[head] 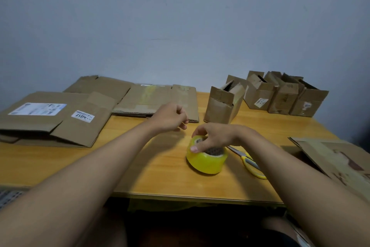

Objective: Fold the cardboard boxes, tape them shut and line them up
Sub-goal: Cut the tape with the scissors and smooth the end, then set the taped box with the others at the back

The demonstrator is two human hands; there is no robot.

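A yellow tape roll (206,161) lies flat on the wooden table (156,168) near the front middle. My right hand (212,136) grips its top rim, thumb on the outside and fingers in the core. My left hand (170,117) hovers just left of the roll with its fingers loosely curled and nothing in them. One folded box (222,104) stands behind the roll with its top flaps loose. Three more folded boxes (284,96) stand in a row at the back right. Flat cardboard sheets (156,100) lie at the back.
Yellow-handled scissors (250,161) lie just right of the tape. A large flattened box with white labels (54,118) covers the left of the table. Another flattened sheet (336,158) hangs over the right edge. A wall rises directly behind the table.
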